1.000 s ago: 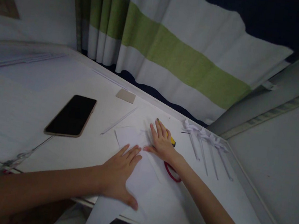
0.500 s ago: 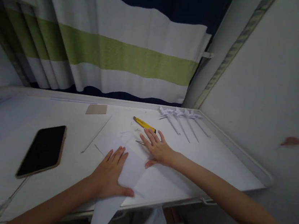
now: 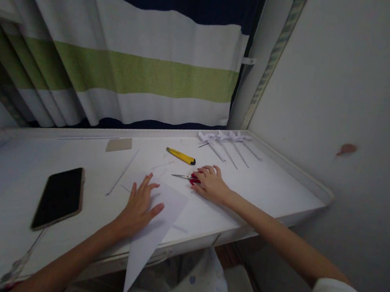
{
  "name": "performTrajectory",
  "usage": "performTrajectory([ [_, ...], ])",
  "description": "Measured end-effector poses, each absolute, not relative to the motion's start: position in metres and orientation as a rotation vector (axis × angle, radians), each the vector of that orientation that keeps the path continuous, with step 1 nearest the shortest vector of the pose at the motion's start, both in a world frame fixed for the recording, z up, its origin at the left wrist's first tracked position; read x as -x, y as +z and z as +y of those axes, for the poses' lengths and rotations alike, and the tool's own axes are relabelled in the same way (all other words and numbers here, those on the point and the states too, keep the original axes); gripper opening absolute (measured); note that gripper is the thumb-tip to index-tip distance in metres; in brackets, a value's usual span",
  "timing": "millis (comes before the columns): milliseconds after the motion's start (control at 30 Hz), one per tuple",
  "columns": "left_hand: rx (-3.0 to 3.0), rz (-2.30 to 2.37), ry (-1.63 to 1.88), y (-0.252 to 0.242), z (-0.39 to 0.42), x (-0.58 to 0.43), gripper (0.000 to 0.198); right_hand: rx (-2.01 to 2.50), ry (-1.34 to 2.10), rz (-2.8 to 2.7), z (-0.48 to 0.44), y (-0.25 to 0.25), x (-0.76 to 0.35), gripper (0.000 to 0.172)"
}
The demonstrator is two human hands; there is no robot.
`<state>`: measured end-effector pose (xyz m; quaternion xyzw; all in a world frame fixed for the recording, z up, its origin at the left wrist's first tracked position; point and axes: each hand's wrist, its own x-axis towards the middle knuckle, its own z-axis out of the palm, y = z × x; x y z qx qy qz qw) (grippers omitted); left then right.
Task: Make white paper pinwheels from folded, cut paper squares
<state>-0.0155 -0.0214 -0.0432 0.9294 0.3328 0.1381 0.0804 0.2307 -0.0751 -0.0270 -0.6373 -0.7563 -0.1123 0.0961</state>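
A folded sheet of white paper (image 3: 166, 209) lies at the desk's front, with one pointed corner hanging past the edge. My left hand (image 3: 138, 209) is over its left side, fingers spread and thumb out, gripping nothing. To the right, my right hand (image 3: 211, 183) has its fingers curled over the red handles of a pair of scissors (image 3: 184, 177). The scissors lie on the desk with their slim blades pointing left, and part of the handles is hidden by the fingers. Just behind them rests a yellow box cutter (image 3: 181, 156).
Several white paper pinwheel-like shapes on thin sticks (image 3: 229, 143) lie at the back right. A black phone (image 3: 59, 198), a thin white stick (image 3: 122, 172) and a beige card (image 3: 119, 145) are on the left. A striped curtain (image 3: 136, 75) hangs behind the desk.
My right hand has come off the paper and closed over the scissors' red handles. My left hand has lifted a little and loosened from the paper. The view has turned right.
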Motion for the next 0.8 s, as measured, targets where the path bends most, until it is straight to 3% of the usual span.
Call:
performTrajectory([
  [100,-2.824,0.985,0.443,-0.03,-0.02,0.02,0.051,1.865,-0.289,-2.221,-0.076,-0.02,-0.226,0.045],
  [200,-2.921,0.861,0.258,-0.023,-0.012,0.018,0.05,1.799,-0.24,-2.268,-0.079,-0.012,-0.213,0.039],
  [400,-2.968,0.742,0.074,-0.036,0.005,0.006,0.068,1.824,-0.166,-2.322,-0.082,-0.013,-0.174,0.035],
  [533,-2.941,0.783,0.161,-0.045,0.003,0.005,0.065,2.021,-0.1,-2.221,-0.072,-0.019,-0.16,0.034],
  [633,-2.942,0.872,0.247,-0.047,-0.002,0.004,0.059,2.142,0.036,-2.167,-0.058,-0.02,-0.159,0.037],
  [800,-2.967,0.92,0.301,-0.043,-0.005,-0.001,0.05,2.235,0.46,-2.169,-0.037,-0.014,-0.165,0.027],
])
